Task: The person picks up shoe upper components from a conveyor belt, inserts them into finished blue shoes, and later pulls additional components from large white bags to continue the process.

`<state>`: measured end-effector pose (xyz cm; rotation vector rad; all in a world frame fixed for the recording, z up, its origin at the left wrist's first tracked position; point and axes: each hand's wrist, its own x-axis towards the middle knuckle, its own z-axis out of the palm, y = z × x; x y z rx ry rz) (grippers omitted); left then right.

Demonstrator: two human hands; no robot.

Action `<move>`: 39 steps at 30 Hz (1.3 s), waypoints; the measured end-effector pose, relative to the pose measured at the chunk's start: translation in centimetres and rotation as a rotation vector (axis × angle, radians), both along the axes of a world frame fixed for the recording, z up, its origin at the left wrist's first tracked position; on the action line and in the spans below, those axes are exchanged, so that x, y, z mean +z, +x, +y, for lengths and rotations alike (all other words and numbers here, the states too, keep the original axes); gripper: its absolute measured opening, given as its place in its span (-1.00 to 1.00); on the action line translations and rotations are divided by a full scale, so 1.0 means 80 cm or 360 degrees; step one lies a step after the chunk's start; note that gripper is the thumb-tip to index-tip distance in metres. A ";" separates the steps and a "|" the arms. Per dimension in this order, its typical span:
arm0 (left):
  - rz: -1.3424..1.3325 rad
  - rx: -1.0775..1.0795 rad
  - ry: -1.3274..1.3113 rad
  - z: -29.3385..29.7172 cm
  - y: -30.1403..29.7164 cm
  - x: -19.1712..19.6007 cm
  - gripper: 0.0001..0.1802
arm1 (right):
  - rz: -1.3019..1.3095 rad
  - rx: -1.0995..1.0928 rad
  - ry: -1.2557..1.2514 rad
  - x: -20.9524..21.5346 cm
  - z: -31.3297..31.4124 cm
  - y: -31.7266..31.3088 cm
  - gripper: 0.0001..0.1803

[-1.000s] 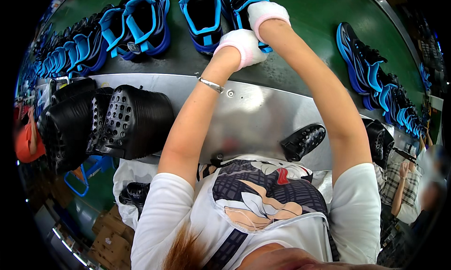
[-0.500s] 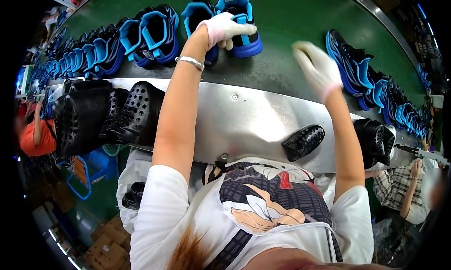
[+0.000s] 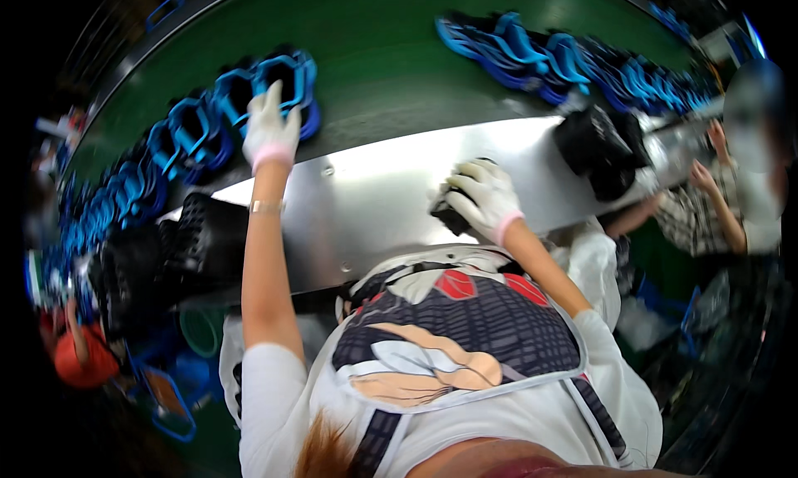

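Head view | right hand [image 3: 485, 197] now gripping black sole [image 3: 453, 216] | left hand [image 3: 271, 127] stays on blue shoe [image 3: 293, 86]

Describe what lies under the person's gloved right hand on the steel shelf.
A black shoe part sits under the right hand, gripped on the steel shelf. Only its dark left edge shows; the glove covers the rest.

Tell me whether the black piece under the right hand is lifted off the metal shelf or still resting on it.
Cannot tell. The gloved right hand wraps over the black piece at the metal shelf, hiding its underside.
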<state>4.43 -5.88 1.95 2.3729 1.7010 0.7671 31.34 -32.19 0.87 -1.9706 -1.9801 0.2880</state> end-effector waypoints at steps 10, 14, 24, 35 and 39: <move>0.0177 -0.0436 0.0053 -0.211 -0.074 -0.088 -0.54 | 0.0085 -0.0168 0.0074 0.027 0.047 0.045 -0.50; 0.0156 -0.0411 0.0029 -0.213 -0.064 -0.076 -0.55 | -0.0081 -0.0114 0.0013 0.034 0.110 0.069 -0.53; 0.0169 -0.0322 -0.0284 -0.217 -0.077 -0.050 -0.55 | -0.0221 0.0042 0.0287 -0.032 0.309 0.126 -0.48; 0.0182 -0.0264 -0.0467 -0.199 -0.098 -0.076 -0.50 | 0.0153 -0.0766 -0.0038 -0.072 0.378 0.248 -0.39; 0.0344 -0.0018 -0.0629 -0.238 -0.084 -0.073 -0.38 | 0.0305 -0.0499 0.0034 -0.110 0.358 0.328 -0.51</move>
